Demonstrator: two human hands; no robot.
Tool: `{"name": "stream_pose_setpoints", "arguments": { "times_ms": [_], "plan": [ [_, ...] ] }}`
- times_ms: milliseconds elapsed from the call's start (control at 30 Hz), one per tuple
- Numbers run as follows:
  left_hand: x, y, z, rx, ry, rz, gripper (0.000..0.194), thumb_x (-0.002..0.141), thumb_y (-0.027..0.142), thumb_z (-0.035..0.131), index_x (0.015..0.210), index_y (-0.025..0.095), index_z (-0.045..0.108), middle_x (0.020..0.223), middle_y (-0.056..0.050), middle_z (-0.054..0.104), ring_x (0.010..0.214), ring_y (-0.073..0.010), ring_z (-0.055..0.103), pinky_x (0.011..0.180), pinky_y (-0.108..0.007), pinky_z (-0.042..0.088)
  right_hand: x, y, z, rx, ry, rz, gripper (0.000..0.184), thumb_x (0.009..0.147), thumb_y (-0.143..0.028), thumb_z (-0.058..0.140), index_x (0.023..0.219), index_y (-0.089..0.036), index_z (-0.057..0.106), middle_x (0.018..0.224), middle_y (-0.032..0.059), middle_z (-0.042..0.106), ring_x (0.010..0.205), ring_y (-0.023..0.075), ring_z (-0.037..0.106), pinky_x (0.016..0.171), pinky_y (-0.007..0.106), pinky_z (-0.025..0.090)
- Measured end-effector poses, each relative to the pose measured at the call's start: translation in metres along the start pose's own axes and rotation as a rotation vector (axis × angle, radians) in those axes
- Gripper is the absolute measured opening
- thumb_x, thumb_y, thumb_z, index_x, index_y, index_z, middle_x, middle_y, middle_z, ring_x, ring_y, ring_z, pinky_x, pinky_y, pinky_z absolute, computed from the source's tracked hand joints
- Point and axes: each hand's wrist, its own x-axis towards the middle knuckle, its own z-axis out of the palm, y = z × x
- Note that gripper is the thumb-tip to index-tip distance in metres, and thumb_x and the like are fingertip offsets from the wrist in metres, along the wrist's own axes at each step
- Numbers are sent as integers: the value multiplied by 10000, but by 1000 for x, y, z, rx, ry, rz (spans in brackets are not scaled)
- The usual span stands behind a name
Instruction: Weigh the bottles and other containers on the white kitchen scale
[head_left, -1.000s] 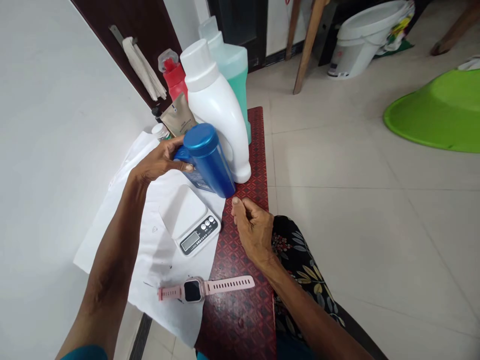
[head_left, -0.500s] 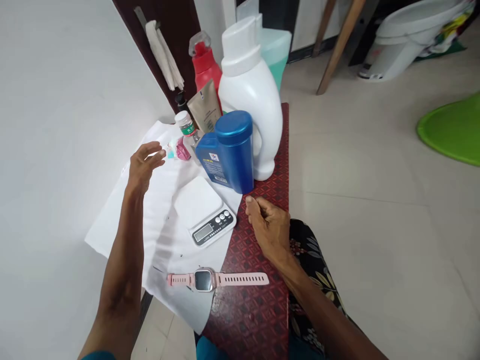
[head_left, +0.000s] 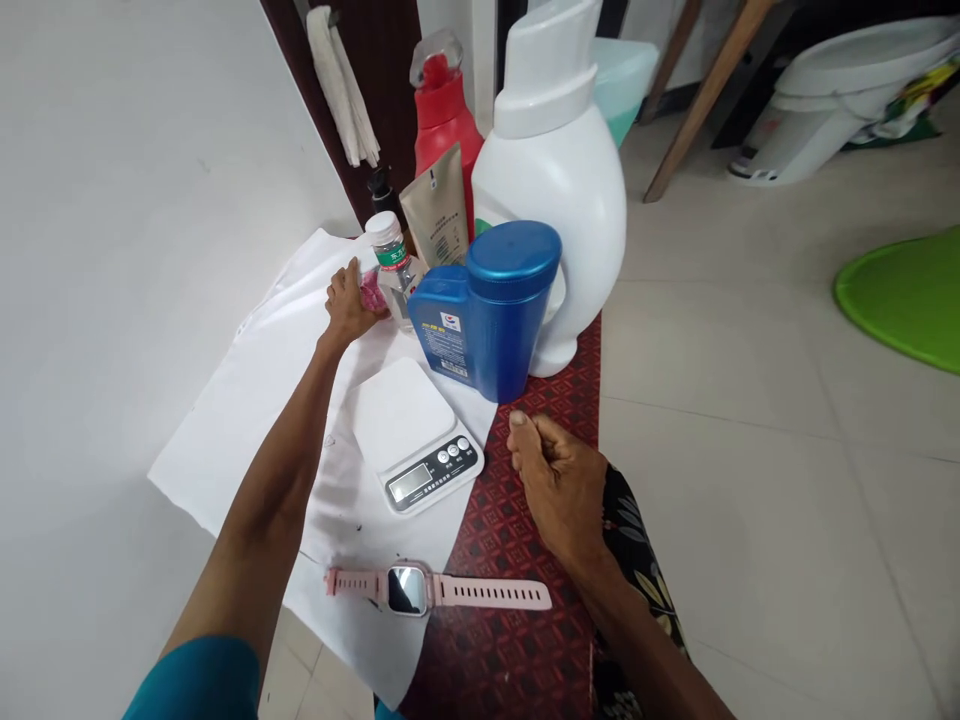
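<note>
Hand, left (head_left: pixel 345 306): fingers bent against a small crinkled pink object (head_left: pixel 373 291); whether they pinch it cannot be told.
Pink object: at the fingertips, beside the clear plastic white-capped bottle (head_left: pixel 393 262).
Change: left hand has quit the blue plastic bottle (head_left: pixel 501 320), right of its grip; handling passes to the pink object.
Hand, right (head_left: pixel 561 482): curled, thumb pressed to fingers, nothing visible within.

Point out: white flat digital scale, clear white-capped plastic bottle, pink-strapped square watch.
White flat digital scale (head_left: pixel 412 430): head view, weighing plate.
Clear white-capped plastic bottle (head_left: pixel 396 283): head view, body below label.
Pink-strapped square watch (head_left: pixel 407 590): head view, screen.
</note>
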Motion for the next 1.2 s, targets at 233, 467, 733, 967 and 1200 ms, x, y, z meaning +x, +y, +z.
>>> {"name": "stream_pose_setpoints", "arguments": {
  "times_ms": [233, 467, 733, 967, 1200],
  "plan": [
    [16, -2, 15, -98, 155, -124, 986, 594, 206, 999, 1469, 99, 560, 1509, -313, 494, 1498, -535, 465, 1247, -618, 373, 0, 0, 0, -7, -3, 0, 600, 1088, -651, 524, 651, -241, 539, 565, -17, 530, 551, 140, 468, 555, 293, 354],
    [4, -4, -2, -254, 195, -303, 671, 596, 364, 1007, 1111, 218, 603, 1159, -143, 678, 1206, -415, 641, 1033, -522, 491, 1, 2, 0, 6, -5, -23, 570, 1087, -621, 528, 664, -239, 557, 567, -18, 546, 536, 137, 459, 543, 291, 341],
    [-77, -10, -80, -390, 277, -304, 591, 638, 543, 932, 931, 232, 524, 814, 43, 468, 763, -151, 491, 678, -292, 450, 4, 0, 1, 35, -9, -58, 521, 1068, -570, 539, 663, -244, 571, 565, -9, 571, 541, 147, 489, 565, 308, 347],
    [-179, 21, -129, -333, 116, -63, 664, 664, 528, 979, 1154, 217, 656, 1039, -24, 686, 885, -202, 645, 798, -331, 544, 4, -3, 2, 50, 2, -65, 495, 1047, -552, 547, 660, -246, 581, 583, 2, 604, 563, 162, 536, 590, 324, 359],
    [-220, 44, -95, -167, -3, -8, 669, 766, 584, 912, 1259, 220, 642, 1168, -75, 735, 1074, -295, 711, 951, -424, 577, 3, -3, 2, 55, 5, -79, 487, 1040, -549, 532, 663, -245, 583, 596, 6, 615, 570, 164, 553, 631, 331, 379]
  ]
}}
